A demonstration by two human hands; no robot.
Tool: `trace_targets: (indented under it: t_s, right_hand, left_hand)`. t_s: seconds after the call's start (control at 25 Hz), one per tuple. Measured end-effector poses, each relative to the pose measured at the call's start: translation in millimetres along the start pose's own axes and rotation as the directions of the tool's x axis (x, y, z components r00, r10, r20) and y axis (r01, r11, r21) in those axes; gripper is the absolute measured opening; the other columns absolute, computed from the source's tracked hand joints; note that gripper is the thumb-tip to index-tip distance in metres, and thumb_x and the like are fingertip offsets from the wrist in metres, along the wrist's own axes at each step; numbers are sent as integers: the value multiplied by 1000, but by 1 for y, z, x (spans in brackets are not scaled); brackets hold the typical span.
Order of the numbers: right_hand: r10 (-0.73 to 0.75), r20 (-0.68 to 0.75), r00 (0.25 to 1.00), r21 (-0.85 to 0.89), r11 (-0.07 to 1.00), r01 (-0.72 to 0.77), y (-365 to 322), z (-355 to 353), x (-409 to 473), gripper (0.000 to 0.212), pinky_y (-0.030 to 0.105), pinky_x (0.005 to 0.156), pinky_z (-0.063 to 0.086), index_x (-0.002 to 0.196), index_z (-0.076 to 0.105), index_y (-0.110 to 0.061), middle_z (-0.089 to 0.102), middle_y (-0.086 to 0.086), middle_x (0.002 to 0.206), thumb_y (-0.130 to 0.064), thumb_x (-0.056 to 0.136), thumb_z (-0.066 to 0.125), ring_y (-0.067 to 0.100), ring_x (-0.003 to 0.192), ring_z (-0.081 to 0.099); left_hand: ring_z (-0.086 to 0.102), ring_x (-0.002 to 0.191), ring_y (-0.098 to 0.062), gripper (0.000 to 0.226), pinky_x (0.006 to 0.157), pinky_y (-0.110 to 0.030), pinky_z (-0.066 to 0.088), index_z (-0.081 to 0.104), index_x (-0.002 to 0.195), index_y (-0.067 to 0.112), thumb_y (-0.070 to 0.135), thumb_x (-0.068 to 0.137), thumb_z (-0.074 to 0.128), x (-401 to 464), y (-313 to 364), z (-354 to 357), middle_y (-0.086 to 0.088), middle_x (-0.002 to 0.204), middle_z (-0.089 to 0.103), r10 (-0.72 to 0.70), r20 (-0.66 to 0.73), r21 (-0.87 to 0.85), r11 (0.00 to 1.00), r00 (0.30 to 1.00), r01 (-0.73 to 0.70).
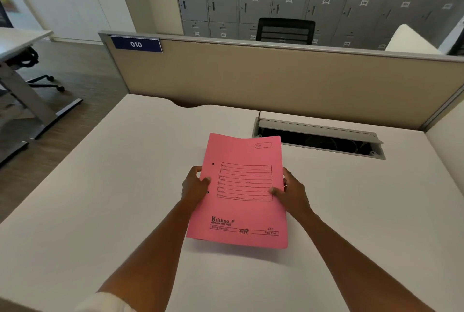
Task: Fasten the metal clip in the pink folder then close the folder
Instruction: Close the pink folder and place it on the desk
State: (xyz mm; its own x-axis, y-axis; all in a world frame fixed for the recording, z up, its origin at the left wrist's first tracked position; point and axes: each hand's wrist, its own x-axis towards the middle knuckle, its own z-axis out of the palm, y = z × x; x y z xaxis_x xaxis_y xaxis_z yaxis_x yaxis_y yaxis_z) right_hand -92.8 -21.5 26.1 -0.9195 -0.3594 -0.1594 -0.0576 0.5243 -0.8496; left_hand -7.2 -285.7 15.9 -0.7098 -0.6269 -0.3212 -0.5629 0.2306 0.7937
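The pink folder (241, 213) is closed, front cover up, with a printed form and two small punch holes near its left edge. It is lifted a little above the white desk (125, 186), casting a shadow below its near edge. My left hand (194, 187) grips the folder's left edge, thumb on the cover. My right hand (292, 189) grips the right edge, thumb on top of the cover. The metal clip is hidden inside the folder.
An open cable tray slot (319, 142) is cut into the desk behind the folder at the right. A beige partition (276, 78) with a blue "010" sign runs along the back. A black chair (286, 30) and grey lockers stand beyond. Another desk stands at far left.
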Motion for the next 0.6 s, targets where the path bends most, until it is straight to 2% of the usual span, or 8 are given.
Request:
trace_targets:
  t_s: [0.12, 0.24, 0.4, 0.6]
  right_hand:
    - [-5, -20, 1000, -67, 998, 4, -16, 20, 36, 44, 31, 81, 55, 124, 52, -17, 69, 6, 121, -16, 85, 72, 21, 97, 66]
    - [1, -29, 1000, -127, 992, -5, -30, 37, 73, 41, 38, 85, 57, 121, 51, -17, 68, 6, 123, -13, 85, 71, 28, 101, 67]
    - [-5, -45, 999, -179, 984, -3, -42, 55, 119, 52, 43, 92, 54, 129, 48, -17, 68, 8, 125, -13, 84, 73, 31, 108, 66]
    - [39, -67, 997, -251, 966, -54, -44, 75, 171, 58, 45, 93, 53, 132, 43, -13, 65, 10, 127, -19, 83, 75, 34, 113, 63]
  left_hand:
    - [69, 85, -25, 41, 84, -40, 58, 50, 136, 21, 18, 96, 56, 35, 8, -15, -7, 110, 71, 14, 15, 69, 997, 1000, -15]
    - [68, 102, -32, 41, 92, -49, 56, 53, 132, 20, 11, 92, 54, 70, 16, -25, -8, 121, 70, 48, 61, 150, 987, 997, -57]
    - [65, 106, -36, 31, 92, -51, 55, 53, 121, 11, 9, 90, 57, 117, 25, -35, -12, 120, 68, 86, 78, 265, 959, 993, -104]
    - [66, 106, -36, 31, 91, -51, 56, 50, 122, 9, 12, 92, 60, 171, 32, -38, -14, 122, 66, 131, 95, 351, 923, 987, -157]
